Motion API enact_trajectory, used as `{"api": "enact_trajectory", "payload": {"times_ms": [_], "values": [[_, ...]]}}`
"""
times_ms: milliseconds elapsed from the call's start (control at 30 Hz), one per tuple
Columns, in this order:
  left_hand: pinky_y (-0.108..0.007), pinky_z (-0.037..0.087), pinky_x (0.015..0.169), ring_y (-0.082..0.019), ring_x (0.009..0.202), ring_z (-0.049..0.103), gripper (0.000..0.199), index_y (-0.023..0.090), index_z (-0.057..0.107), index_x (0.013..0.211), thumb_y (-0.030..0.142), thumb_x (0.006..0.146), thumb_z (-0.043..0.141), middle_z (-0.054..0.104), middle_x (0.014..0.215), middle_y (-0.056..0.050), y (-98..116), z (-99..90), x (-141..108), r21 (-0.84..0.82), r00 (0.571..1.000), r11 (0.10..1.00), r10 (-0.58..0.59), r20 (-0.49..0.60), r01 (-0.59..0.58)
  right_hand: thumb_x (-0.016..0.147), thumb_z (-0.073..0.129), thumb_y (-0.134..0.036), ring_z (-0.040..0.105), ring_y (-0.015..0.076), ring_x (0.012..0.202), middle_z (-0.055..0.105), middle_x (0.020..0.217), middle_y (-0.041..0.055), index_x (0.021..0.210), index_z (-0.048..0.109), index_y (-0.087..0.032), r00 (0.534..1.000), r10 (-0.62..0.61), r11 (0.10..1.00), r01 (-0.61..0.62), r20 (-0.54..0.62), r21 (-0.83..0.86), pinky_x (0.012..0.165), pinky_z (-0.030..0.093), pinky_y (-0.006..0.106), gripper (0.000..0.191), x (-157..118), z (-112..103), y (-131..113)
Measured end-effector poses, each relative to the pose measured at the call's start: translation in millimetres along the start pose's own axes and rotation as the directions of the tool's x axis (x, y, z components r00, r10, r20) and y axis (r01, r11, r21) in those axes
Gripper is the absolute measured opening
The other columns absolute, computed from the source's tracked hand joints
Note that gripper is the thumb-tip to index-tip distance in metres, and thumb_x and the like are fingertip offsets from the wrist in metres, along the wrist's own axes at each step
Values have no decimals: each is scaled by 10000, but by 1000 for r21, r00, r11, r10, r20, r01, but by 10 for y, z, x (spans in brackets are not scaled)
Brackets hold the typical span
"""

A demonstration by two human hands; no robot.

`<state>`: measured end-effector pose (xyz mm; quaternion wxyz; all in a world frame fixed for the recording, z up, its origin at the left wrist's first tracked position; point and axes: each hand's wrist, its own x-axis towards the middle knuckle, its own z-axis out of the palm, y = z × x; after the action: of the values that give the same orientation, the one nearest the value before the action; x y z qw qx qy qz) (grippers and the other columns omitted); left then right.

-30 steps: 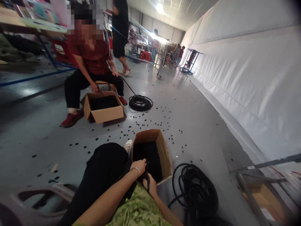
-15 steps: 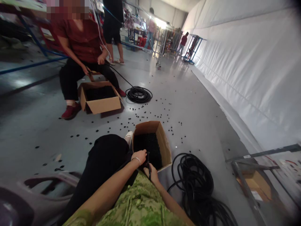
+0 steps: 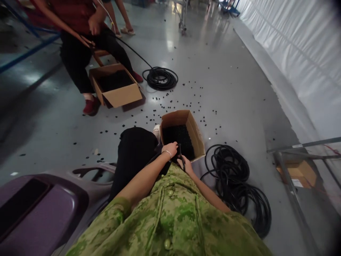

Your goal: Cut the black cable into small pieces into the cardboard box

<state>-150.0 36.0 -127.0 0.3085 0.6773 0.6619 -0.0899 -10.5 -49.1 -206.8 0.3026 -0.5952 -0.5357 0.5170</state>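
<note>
Over the near rim of a cardboard box (image 3: 198, 137) are both of my hands, close together. The box holds many small black pieces (image 3: 177, 137). My left hand (image 3: 170, 149), with a bracelet at its wrist, is closed with its fingertips on something too small to make out. A dark tool (image 3: 183, 161), its kind unclear, is gripped in my right hand (image 3: 188, 166), its upper end beside my left fingertips. Black tubing (image 3: 227, 163) lies in loose coils on the floor, right of the box.
A seated person in red (image 3: 71, 17) has another box (image 3: 122, 96) of black pieces in front. Near it lies a coiled black tube (image 3: 160, 79). Small black bits dot the floor. A purple chair (image 3: 61, 209) stands at left, a metal frame (image 3: 293, 199) at right.
The view has tilted down, so the boxes and coils appear higher and my hands sit further right in the picture. Both hands remain together at the box's near edge.
</note>
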Motion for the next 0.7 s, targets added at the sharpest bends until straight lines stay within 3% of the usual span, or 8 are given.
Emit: {"api": "enact_trajectory", "payload": {"times_ms": [167,467,700], "values": [[-307,494,846,-227,1089,666,332,219,600,1186,315,995,346,704,1177,-111,-3,-30,-19,-4,1000,1000,-3,-4,3,794,578,-436,590,163,656,664,738,15,1031,679,-165,1000,1,1000,-1,-19,5,652,471,261,374,-3,5,24],[-332,490,883,-240,1099,664,319,208,599,1162,313,1000,345,698,1180,-135,11,-73,-46,5,999,1000,4,34,-4,801,577,-427,607,170,667,674,733,8,1009,694,-187,999,-2,999,0,-46,-38,663,481,265,339,-7,19,19],[-335,491,895,-241,1100,660,329,219,623,1144,328,988,355,699,1189,-115,-30,-23,-21,32,993,996,77,85,-80,812,550,-413,598,176,690,651,706,-5,1021,688,-200,998,25,996,-29,-49,-80,685,468,268,328,-13,12,-22]]}}
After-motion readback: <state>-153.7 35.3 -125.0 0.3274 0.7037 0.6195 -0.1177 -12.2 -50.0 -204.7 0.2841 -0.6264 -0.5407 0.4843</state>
